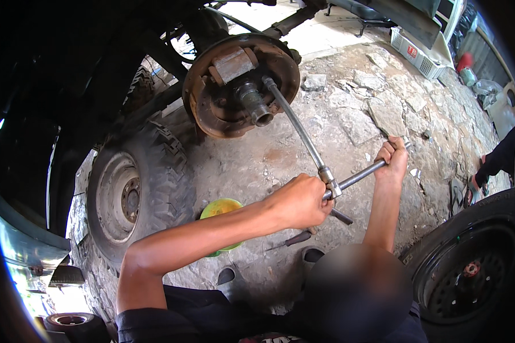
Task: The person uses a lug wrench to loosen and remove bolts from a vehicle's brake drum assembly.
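A socket wrench's sliding bar point(363, 173) slants across the middle, joined to a long extension bar point(296, 124). The far end of that extension meets the rusty round brake backing plate point(197, 108), beside the hollow axle spindle point(253, 103). My left hand point(310, 201) is closed around the near end of the sliding bar, next to the joint. Higher and to the right, my right hand point(392, 159) wraps round the bar's other end. Below my left hand lie a dark rod point(341, 216) and a screwdriver point(297, 239); the seat of the extension on the plate is too small to make out.
A knobbly off-road wheel point(120, 197) stands at the left, another wheel point(469, 268) at the lower right. A yellow-green bowl point(222, 209) sits behind my left forearm. Stony ground point(352, 117) stretches to a white crate point(420, 57). Another person's foot point(474, 186) shows at the right.
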`<act>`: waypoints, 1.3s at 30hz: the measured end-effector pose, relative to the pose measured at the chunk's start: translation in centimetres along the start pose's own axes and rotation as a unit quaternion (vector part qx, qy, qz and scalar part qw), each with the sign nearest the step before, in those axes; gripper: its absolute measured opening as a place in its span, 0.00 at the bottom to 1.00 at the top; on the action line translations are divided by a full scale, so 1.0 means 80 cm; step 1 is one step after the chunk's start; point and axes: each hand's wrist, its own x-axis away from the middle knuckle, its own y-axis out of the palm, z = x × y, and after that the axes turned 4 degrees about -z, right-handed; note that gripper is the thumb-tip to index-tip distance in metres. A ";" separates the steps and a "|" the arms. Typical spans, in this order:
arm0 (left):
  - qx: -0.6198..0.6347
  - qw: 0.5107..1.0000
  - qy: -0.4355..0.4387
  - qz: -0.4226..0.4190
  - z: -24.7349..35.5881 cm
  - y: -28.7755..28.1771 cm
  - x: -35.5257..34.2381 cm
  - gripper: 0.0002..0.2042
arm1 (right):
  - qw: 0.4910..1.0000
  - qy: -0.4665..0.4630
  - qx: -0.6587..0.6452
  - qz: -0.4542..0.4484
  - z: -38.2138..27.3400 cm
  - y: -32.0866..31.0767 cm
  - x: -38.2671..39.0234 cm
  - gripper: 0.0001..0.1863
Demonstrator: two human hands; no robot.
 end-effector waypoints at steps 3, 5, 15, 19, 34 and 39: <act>-0.004 0.999 0.036 0.037 -0.020 0.018 -0.013 0.12 | 0.992 -0.100 0.073 -0.031 -0.031 0.039 0.025 0.07; 0.041 0.996 0.053 0.066 -0.038 0.039 -0.017 0.11 | 0.987 -0.102 0.119 -0.044 -0.018 0.053 0.025 0.06; 0.130 0.976 0.119 0.130 -0.066 0.084 -0.047 0.16 | 0.949 -0.227 0.171 -0.133 -0.047 0.109 0.087 0.13; 0.213 0.958 0.134 0.134 -0.085 0.107 -0.072 0.11 | 0.931 -0.251 0.182 -0.195 -0.041 0.140 0.123 0.15; 0.280 0.943 0.179 -0.006 -0.038 0.060 -0.118 0.13 | 0.551 -0.435 0.442 -0.559 0.011 0.181 0.226 0.10; 0.283 0.948 0.142 0.033 -0.029 0.083 -0.078 0.20 | 0.492 -0.366 0.471 -0.634 0.038 0.176 0.241 0.14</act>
